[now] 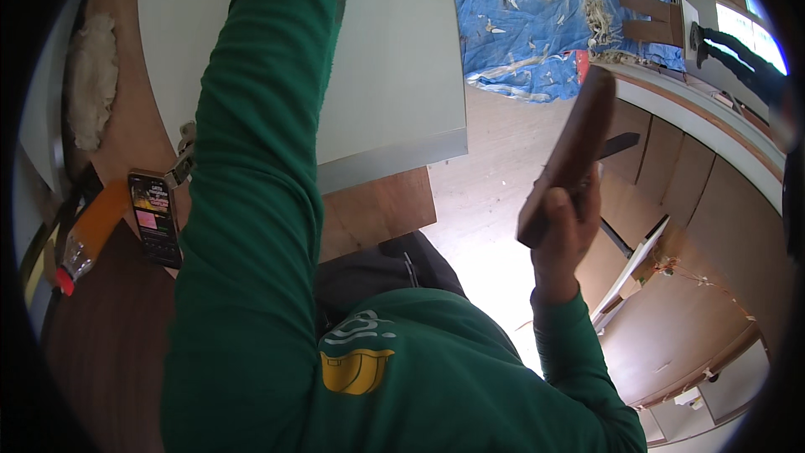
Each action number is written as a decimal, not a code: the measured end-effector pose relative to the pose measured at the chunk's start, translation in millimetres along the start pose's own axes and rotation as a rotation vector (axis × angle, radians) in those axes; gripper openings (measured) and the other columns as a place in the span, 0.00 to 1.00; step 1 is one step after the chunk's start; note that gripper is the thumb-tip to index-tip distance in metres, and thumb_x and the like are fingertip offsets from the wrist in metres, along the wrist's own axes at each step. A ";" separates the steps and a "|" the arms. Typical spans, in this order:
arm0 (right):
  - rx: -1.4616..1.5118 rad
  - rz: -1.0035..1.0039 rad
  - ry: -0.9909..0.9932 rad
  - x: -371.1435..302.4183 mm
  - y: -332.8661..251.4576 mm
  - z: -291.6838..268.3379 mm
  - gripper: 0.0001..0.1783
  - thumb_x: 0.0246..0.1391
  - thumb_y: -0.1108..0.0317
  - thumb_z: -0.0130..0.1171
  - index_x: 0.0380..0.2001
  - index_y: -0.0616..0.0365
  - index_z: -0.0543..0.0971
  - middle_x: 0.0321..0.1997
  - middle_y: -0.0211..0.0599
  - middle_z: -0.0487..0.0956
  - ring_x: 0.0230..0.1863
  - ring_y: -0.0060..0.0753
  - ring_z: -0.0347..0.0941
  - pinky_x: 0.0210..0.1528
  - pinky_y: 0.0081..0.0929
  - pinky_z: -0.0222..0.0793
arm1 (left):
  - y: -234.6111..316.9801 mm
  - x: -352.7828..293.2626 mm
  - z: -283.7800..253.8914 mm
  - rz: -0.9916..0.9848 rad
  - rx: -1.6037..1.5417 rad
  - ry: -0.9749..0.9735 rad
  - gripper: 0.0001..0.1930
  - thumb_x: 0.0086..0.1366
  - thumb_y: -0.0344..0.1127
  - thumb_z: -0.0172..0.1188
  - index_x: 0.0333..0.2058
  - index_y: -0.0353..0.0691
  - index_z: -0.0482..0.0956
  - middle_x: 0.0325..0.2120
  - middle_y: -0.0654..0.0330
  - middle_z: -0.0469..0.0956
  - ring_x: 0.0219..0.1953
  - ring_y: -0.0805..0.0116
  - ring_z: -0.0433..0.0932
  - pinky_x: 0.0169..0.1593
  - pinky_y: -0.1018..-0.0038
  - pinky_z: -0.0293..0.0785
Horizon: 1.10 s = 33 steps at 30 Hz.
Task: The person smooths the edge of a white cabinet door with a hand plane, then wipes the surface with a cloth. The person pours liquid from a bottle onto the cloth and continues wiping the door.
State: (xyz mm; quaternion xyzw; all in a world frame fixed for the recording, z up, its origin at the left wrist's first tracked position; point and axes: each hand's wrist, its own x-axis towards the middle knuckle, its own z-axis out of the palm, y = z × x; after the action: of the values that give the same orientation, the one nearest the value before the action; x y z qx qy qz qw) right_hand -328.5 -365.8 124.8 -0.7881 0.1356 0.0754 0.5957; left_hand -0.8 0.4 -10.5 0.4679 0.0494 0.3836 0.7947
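My right hand (566, 231) is closed round a long brown wooden block (579, 130), raised upright and tilted to the right. A dark flat bar (620, 144) shows just behind the block; whether it belongs to it I cannot tell. My left arm in a green sleeve (260, 159) reaches straight away over a large pale panel (394, 67), and its hand lies outside the picture. The panel has a silvery strip (394, 158) along its near edge. A metal hinge (182, 159) sits at the panel's left side, partly behind the sleeve.
Left of my arm lie a phone (154, 218) with a lit screen and a bottle of orange liquid (94, 222) with a red cap. Under the panel a brown board (381, 210) juts out. Blue sheeting (537, 17) with shavings covers the far floor. Brown panels (688, 159) stand at right.
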 end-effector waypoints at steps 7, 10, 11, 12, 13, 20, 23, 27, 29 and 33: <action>0.456 0.249 -0.117 -2.5 -15.6 -65.8 0.31 0.63 0.48 0.56 0.58 0.62 0.71 0.41 0.43 0.79 0.39 0.33 0.79 0.41 0.29 0.77 | 34.9 -50.0 -9.8 0.172 0.975 -0.320 0.32 0.77 0.52 0.49 0.65 0.28 0.68 0.69 0.38 0.64 0.72 0.42 0.61 0.74 0.53 0.54; 0.600 0.327 -0.094 -10.2 -3.3 -82.9 0.30 0.64 0.48 0.55 0.57 0.62 0.71 0.41 0.43 0.80 0.40 0.34 0.79 0.43 0.31 0.76 | 74.7 -164.7 12.2 0.382 1.632 -0.673 0.34 0.79 0.51 0.47 0.70 0.27 0.59 0.71 0.38 0.59 0.75 0.44 0.56 0.76 0.55 0.50; 0.640 0.345 -0.129 -11.6 -5.1 -87.2 0.29 0.65 0.48 0.54 0.57 0.62 0.71 0.41 0.43 0.80 0.40 0.35 0.79 0.43 0.32 0.76 | 74.8 -191.3 -5.9 0.452 1.514 -0.676 0.45 0.69 0.63 0.58 0.74 0.42 0.57 0.75 0.47 0.56 0.76 0.48 0.54 0.75 0.39 0.44; 0.660 0.357 -0.119 -13.7 -3.2 -94.3 0.29 0.65 0.48 0.54 0.57 0.62 0.72 0.41 0.43 0.80 0.40 0.34 0.79 0.43 0.32 0.76 | 99.7 -223.7 4.6 0.399 1.478 -0.782 0.44 0.69 0.62 0.58 0.74 0.41 0.57 0.74 0.47 0.57 0.76 0.48 0.55 0.74 0.39 0.45; 0.678 0.367 -0.122 -14.1 -3.3 -98.6 0.29 0.66 0.48 0.53 0.57 0.62 0.72 0.41 0.43 0.80 0.40 0.34 0.79 0.43 0.32 0.76 | 122.5 -249.6 7.7 0.351 1.479 -0.849 0.48 0.66 0.65 0.60 0.74 0.39 0.57 0.74 0.46 0.56 0.76 0.48 0.54 0.75 0.40 0.44; 0.770 0.341 -0.206 -14.5 -11.8 -114.9 0.25 0.67 0.50 0.54 0.53 0.61 0.74 0.39 0.41 0.80 0.38 0.34 0.79 0.42 0.32 0.76 | 174.8 -326.1 10.5 0.116 1.504 -0.847 0.55 0.61 0.72 0.59 0.73 0.37 0.56 0.76 0.48 0.51 0.78 0.50 0.49 0.76 0.40 0.39; 0.802 0.342 -0.242 -20.7 -11.4 -122.7 0.23 0.67 0.51 0.54 0.51 0.61 0.75 0.39 0.40 0.81 0.38 0.34 0.79 0.41 0.32 0.76 | 184.4 -331.7 0.3 0.180 1.573 -1.148 0.53 0.63 0.70 0.58 0.73 0.36 0.56 0.76 0.51 0.52 0.78 0.53 0.49 0.77 0.42 0.39; 0.834 0.375 -0.272 -32.4 -6.4 -136.6 0.23 0.67 0.52 0.53 0.51 0.61 0.75 0.39 0.40 0.81 0.37 0.34 0.79 0.41 0.33 0.76 | 197.8 -352.4 -1.1 0.248 1.644 -1.229 0.47 0.67 0.64 0.56 0.74 0.40 0.55 0.77 0.56 0.51 0.79 0.57 0.48 0.78 0.46 0.38; 0.859 0.395 -0.292 -40.1 -6.1 -142.6 0.23 0.68 0.51 0.52 0.51 0.61 0.75 0.39 0.41 0.81 0.37 0.35 0.79 0.41 0.34 0.76 | 207.5 -363.2 6.6 0.264 1.720 -1.277 0.44 0.69 0.62 0.54 0.75 0.42 0.55 0.77 0.56 0.51 0.79 0.60 0.46 0.79 0.51 0.36; 0.993 0.405 -0.384 -49.3 -5.2 -152.7 0.25 0.69 0.51 0.49 0.53 0.63 0.75 0.41 0.45 0.81 0.39 0.39 0.80 0.42 0.36 0.76 | 234.5 -378.8 23.1 0.122 1.711 -1.411 0.39 0.72 0.57 0.52 0.73 0.40 0.59 0.76 0.54 0.55 0.79 0.60 0.47 0.79 0.52 0.35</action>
State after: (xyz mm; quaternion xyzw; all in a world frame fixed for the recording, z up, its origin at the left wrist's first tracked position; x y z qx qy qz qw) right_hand -380.4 -504.8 186.0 -0.3438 0.1923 0.2571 0.8825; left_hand -388.3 -201.5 79.3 0.9770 -0.1886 -0.0909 0.0394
